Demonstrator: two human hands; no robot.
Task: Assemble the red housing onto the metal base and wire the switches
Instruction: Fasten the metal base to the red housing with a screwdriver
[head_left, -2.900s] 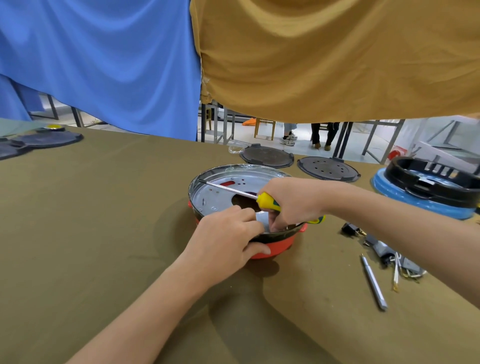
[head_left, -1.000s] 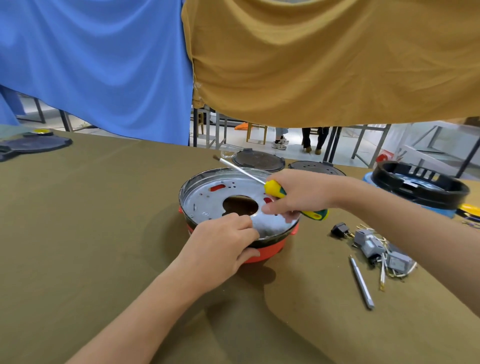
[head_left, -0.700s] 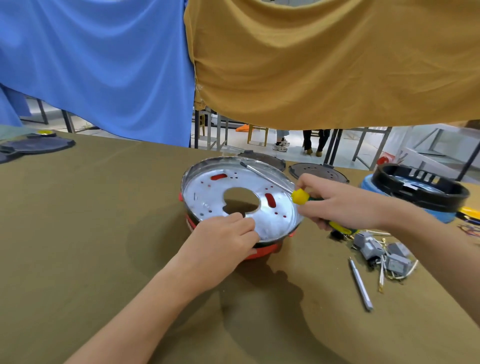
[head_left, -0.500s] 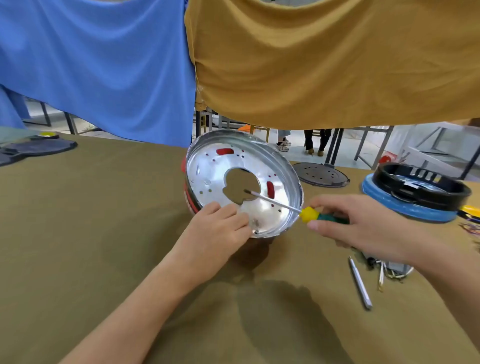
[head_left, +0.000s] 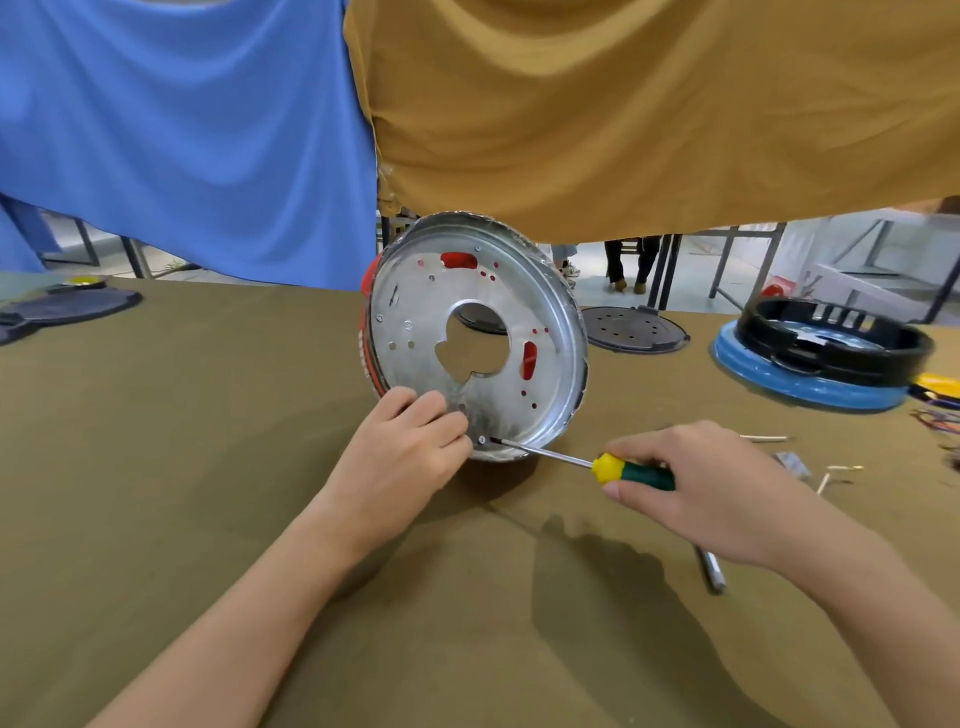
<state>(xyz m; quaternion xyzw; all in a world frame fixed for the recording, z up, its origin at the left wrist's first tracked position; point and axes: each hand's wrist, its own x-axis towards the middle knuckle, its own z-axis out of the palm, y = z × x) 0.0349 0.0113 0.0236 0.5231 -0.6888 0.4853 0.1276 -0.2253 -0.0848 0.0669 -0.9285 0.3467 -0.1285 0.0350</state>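
Metal base (head_left: 470, 332) stands tilted on the table, red housing (head_left: 368, 332) behind it — left hand (head_left: 402, 457) clamps its rim, right hand (head_left: 696, 488) grips the screwdriver (head_left: 613, 467) at a screw (head_left: 481, 440); switches seemingly unwired.

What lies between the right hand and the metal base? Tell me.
In the head view, the screwdriver spans that gap: the right hand grips its handle, and its shaft reaches a screw low on the tilted metal base.
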